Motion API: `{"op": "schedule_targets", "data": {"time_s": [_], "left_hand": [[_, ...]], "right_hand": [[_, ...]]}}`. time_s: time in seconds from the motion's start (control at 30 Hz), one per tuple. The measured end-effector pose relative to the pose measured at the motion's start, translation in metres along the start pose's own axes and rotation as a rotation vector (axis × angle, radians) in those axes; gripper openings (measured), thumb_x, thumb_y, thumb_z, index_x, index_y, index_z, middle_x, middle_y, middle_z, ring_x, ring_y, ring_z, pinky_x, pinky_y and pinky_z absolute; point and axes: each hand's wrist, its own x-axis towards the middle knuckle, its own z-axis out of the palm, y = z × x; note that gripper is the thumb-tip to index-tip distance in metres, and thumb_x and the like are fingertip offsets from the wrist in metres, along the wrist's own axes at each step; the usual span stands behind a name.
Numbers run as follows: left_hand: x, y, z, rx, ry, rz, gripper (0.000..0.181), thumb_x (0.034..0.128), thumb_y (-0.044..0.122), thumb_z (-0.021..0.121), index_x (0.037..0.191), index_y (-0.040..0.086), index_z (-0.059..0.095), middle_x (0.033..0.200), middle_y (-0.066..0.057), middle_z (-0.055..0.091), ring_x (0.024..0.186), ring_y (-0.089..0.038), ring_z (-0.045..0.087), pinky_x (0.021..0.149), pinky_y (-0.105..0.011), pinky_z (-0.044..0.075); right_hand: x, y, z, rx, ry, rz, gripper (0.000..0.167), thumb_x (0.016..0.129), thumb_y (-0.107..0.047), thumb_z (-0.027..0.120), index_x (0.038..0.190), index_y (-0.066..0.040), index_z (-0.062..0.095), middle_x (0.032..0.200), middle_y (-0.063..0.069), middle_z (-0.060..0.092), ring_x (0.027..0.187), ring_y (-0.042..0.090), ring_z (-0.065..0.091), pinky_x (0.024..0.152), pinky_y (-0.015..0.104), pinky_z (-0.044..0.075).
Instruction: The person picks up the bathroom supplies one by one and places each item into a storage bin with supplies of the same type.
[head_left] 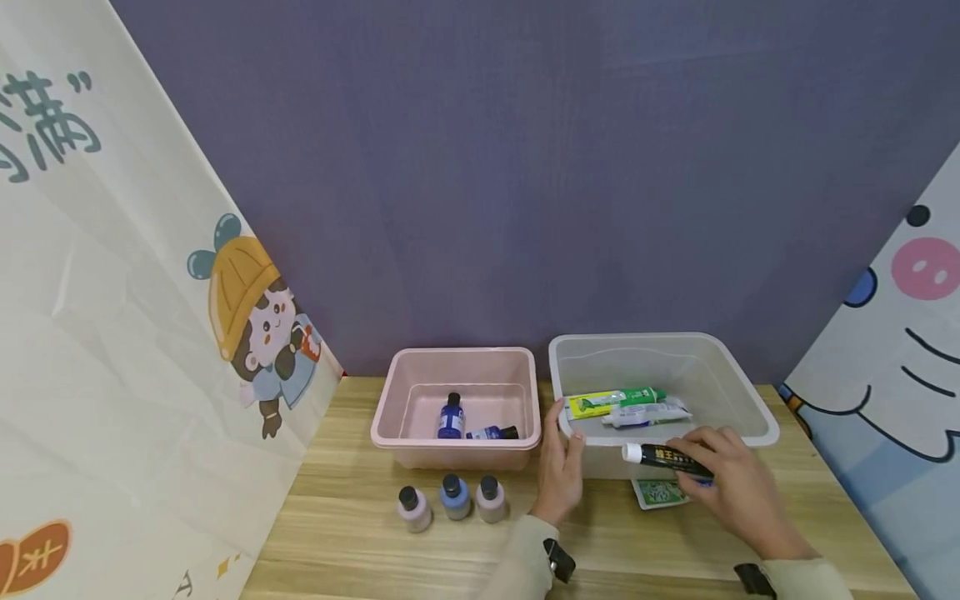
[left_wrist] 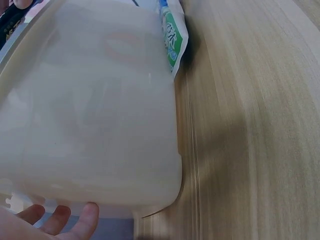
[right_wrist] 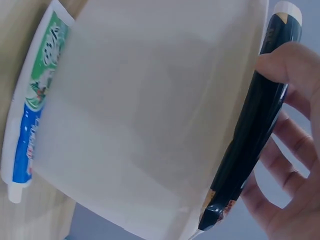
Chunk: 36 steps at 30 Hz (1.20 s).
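In the head view, my right hand (head_left: 731, 483) pinches a black toothpaste tube (head_left: 667, 458) with a white cap, held over the front rim of a white plastic bin (head_left: 607, 462). The right wrist view shows the thumb across the dark tube (right_wrist: 257, 115). My left hand (head_left: 558, 479) rests against the bin's front left corner, its fingers fairly straight along the side wall. Inside the bin lie a green and yellow toothpaste tube (head_left: 615, 402) and a white and purple one (head_left: 647, 414). A green, blue and white toothpaste tube (right_wrist: 35, 105) lies on the table before the bin, partly hidden in the head view.
Left of the white bin stands a pink bin (head_left: 456, 454) holding two dark blue bottles (head_left: 451, 418). Three small black-capped bottles (head_left: 454, 498) stand in front of it on the wooden table (head_left: 337, 533). A dark blue-grey backdrop (head_left: 480, 183) rises behind the bins.
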Motion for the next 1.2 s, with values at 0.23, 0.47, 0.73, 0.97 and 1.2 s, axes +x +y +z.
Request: {"op": "schedule_targets", "data": {"time_s": [0.23, 0.47, 0.73, 0.97, 1.2], "left_hand": [[0.000, -0.001, 0.001, -0.006, 0.001, -0.009, 0.055, 0.1069, 0.033, 0.047, 0.156, 0.045, 0.025, 0.165, 0.012, 0.034, 0.150, -0.015, 0.036, 0.123, -0.048, 0.033], [-0.002, 0.001, 0.001, 0.000, 0.004, -0.020, 0.055, 0.1070, 0.029, 0.047, 0.156, 0.045, 0.026, 0.164, 0.012, 0.034, 0.150, -0.015, 0.036, 0.123, -0.048, 0.033], [-0.002, 0.004, -0.001, -0.006, -0.004, -0.035, 0.056, 0.1068, 0.030, 0.048, 0.155, 0.046, 0.026, 0.164, 0.012, 0.034, 0.150, -0.015, 0.036, 0.123, -0.048, 0.033], [-0.001, 0.004, -0.001, -0.009, -0.006, -0.038, 0.055, 0.1071, 0.032, 0.048, 0.156, 0.047, 0.025, 0.165, 0.013, 0.033, 0.150, -0.014, 0.036, 0.123, -0.048, 0.033], [-0.002, 0.005, -0.001, -0.020, -0.007, -0.041, 0.055, 0.1070, 0.032, 0.048, 0.155, 0.046, 0.026, 0.164, 0.013, 0.035, 0.149, -0.014, 0.037, 0.122, -0.047, 0.033]], "right_hand": [[0.007, 0.003, -0.008, -0.003, 0.019, -0.033, 0.051, 0.096, -0.059, 0.058, 0.110, -0.015, 0.079, 0.103, -0.001, 0.067, 0.089, 0.020, 0.057, 0.064, 0.039, 0.052], [0.015, 0.007, -0.014, -0.021, 0.019, -0.047, 0.045, 0.067, -0.016, 0.088, 0.111, -0.013, 0.079, 0.104, 0.001, 0.068, 0.088, 0.019, 0.055, 0.062, 0.035, 0.049], [0.025, 0.012, -0.018, -0.008, 0.028, -0.059, 0.061, 0.099, -0.064, 0.049, 0.112, -0.012, 0.078, 0.105, 0.000, 0.067, 0.091, 0.021, 0.056, 0.060, 0.036, 0.051], [0.034, 0.021, -0.023, 0.001, 0.046, -0.075, 0.040, 0.091, -0.044, 0.075, 0.113, -0.011, 0.077, 0.103, 0.002, 0.068, 0.086, 0.020, 0.057, 0.058, 0.034, 0.047], [0.043, 0.029, -0.026, -0.006, 0.035, -0.094, 0.057, 0.099, -0.062, 0.051, 0.110, -0.013, 0.078, 0.102, 0.001, 0.068, 0.089, 0.022, 0.057, 0.064, 0.039, 0.049]]}}
